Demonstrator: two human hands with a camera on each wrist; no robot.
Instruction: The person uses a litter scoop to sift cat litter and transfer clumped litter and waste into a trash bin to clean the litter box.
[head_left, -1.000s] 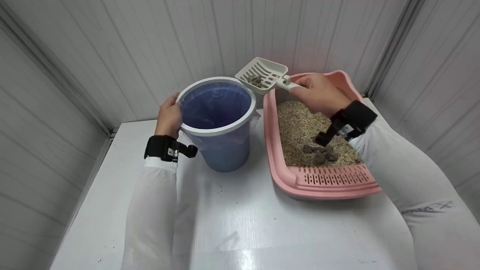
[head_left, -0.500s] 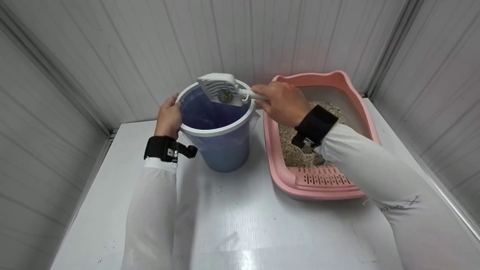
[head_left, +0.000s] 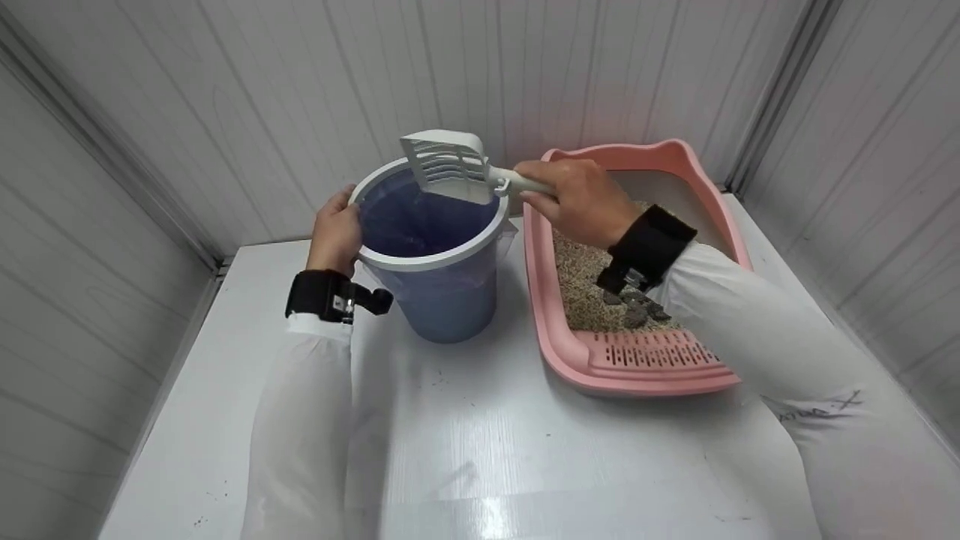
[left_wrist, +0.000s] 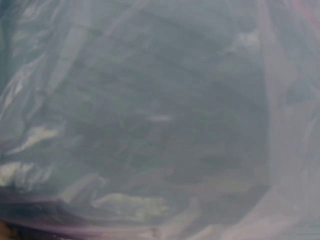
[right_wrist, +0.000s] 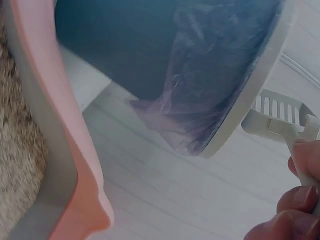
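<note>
Two hands are busy: the right hand (head_left: 577,201) grips the white scoop (head_left: 450,165), tipped over the blue bin (head_left: 431,259), whose rim the left hand (head_left: 335,234) holds.

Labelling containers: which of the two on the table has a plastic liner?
The blue bin, lined with a bag, its rim gripped by the left hand. The pink litter tray holds loose litter, unlined.

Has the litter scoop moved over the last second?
Yes. The scoop, held by the right hand, went left from above the pink litter tray to over the bin, tipped and emptied.
</note>
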